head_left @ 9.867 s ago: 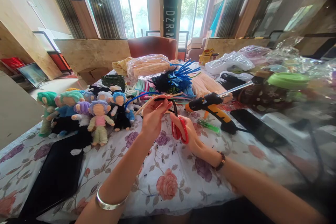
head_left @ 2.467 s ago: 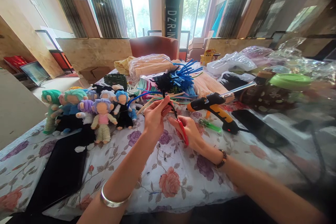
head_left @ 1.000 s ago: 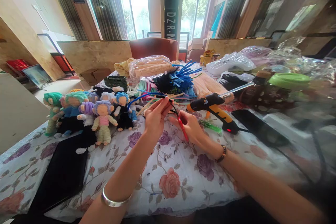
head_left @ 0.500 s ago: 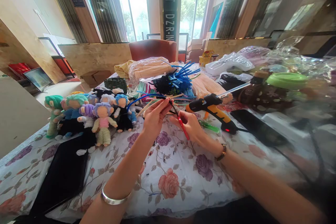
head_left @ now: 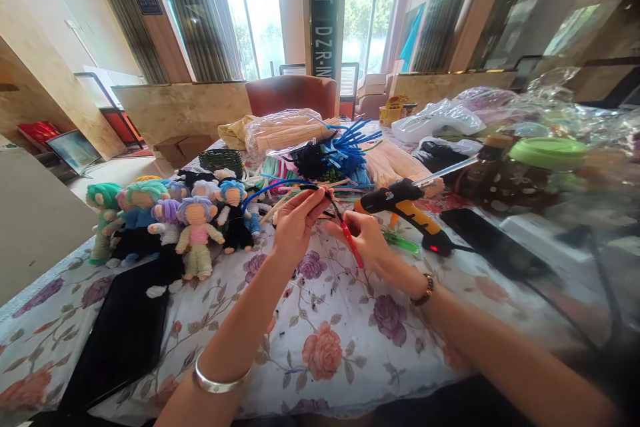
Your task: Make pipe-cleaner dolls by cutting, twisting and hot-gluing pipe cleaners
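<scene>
My left hand [head_left: 299,215] is closed, thumb and fingers pinching a thin black fuzzy stem [head_left: 314,187] by its end. A blue fuzzy stem [head_left: 267,185] curves leftward from near these fingertips; whether the two are joined I cannot tell. In my right hand [head_left: 364,238] are red-handled scissors [head_left: 354,247], their dark blades pointing up toward the left fingertips. What lies between the blade tips is too small to make out. Left of my hands stand several small fuzzy-stem dolls [head_left: 197,227] with coloured hair. Bundles of blue stems [head_left: 350,147] lie just beyond the fingers.
A black and yellow glue gun [head_left: 405,207] with a lit red light lies right of my hand, near a green tool [head_left: 404,242]. Farther right are a black phone-like slab [head_left: 480,240] and a green-lidded jar [head_left: 547,153]. A black flat case [head_left: 120,327] lies front left.
The scissors have shifted slightly to the right and their angle has changed a little. Both hands keep nearly the same place and grip.
</scene>
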A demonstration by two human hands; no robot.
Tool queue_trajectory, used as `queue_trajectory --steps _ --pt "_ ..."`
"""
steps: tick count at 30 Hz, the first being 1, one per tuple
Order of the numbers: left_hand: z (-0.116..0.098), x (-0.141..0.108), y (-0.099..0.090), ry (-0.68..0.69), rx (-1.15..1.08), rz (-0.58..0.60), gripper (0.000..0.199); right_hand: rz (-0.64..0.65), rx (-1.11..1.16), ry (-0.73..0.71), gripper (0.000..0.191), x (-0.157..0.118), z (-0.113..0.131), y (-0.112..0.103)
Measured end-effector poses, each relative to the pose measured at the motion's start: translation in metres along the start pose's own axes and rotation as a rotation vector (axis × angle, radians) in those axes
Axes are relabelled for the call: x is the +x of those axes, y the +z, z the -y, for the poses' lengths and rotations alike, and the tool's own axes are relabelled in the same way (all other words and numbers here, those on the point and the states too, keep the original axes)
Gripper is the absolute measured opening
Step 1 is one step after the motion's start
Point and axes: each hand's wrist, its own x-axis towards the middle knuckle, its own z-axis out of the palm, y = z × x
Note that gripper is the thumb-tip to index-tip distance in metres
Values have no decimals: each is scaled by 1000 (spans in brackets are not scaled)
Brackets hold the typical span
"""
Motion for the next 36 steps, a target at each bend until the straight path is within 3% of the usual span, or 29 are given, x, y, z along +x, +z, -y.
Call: queue_trajectory --steps 20,36 --pt "-2 -1 -1 23 30 90 8 -25 9 -22 51 -1 -3 3" --pt "-8 -2 1 30 14 79 10 -22 91 -1 52 -1 1 9"
